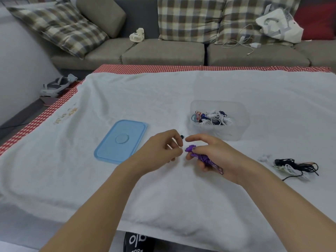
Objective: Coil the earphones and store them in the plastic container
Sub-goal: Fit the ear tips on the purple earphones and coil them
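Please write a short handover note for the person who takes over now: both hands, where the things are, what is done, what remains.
Right hand grips the coiled purple earphones. Left hand pinches something small beside them; I cannot tell what.
Plastic container stands open beyond the hands with several earphones inside. Blue lid lies flat to its left.
Left: store the purple set, then coil the black and white earphones lying at the right.
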The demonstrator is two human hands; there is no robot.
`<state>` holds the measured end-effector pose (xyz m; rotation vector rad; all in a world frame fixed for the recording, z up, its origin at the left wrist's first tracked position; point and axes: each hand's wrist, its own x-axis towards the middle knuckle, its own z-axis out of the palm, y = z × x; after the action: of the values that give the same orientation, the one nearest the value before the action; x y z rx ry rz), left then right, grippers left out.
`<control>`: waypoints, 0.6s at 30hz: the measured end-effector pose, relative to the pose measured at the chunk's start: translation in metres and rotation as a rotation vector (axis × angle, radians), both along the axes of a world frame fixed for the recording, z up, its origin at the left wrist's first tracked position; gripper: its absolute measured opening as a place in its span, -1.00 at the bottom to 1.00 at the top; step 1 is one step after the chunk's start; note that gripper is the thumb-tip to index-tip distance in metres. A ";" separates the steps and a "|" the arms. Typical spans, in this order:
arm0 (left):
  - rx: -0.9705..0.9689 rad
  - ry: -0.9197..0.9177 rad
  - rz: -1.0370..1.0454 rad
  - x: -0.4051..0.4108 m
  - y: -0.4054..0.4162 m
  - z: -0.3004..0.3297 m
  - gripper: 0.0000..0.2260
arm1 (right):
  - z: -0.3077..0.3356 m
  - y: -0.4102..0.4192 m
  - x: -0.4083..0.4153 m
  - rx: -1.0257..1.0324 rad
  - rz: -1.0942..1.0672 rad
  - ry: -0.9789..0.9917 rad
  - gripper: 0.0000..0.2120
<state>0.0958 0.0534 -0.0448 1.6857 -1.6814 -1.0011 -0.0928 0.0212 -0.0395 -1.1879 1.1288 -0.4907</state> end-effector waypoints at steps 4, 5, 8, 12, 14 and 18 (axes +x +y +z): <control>-0.001 0.039 -0.027 -0.006 0.000 0.002 -0.95 | 0.002 0.000 -0.005 -0.025 -0.034 -0.023 -0.81; -0.002 0.043 -0.023 -0.006 0.000 0.002 -0.94 | 0.003 0.000 -0.006 -0.033 -0.044 -0.028 -0.84; -0.015 0.052 -0.027 -0.008 0.001 0.003 -0.93 | 0.005 0.001 -0.009 -0.051 -0.064 -0.056 -0.91; -0.014 0.054 -0.038 -0.012 0.000 0.003 -0.91 | 0.007 0.002 -0.012 -0.064 -0.081 -0.088 -0.92; -0.020 0.073 -0.038 -0.014 -0.001 0.004 -0.91 | 0.007 0.001 -0.014 -0.075 -0.086 -0.085 -0.91; -0.026 0.058 -0.028 -0.016 -0.004 0.001 -0.93 | 0.005 0.000 -0.017 -0.088 -0.086 -0.070 -0.91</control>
<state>0.0802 0.0493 -0.0441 1.6060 -1.6776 -1.0262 -0.1093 0.0211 -0.0341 -1.1925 1.1113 -0.6486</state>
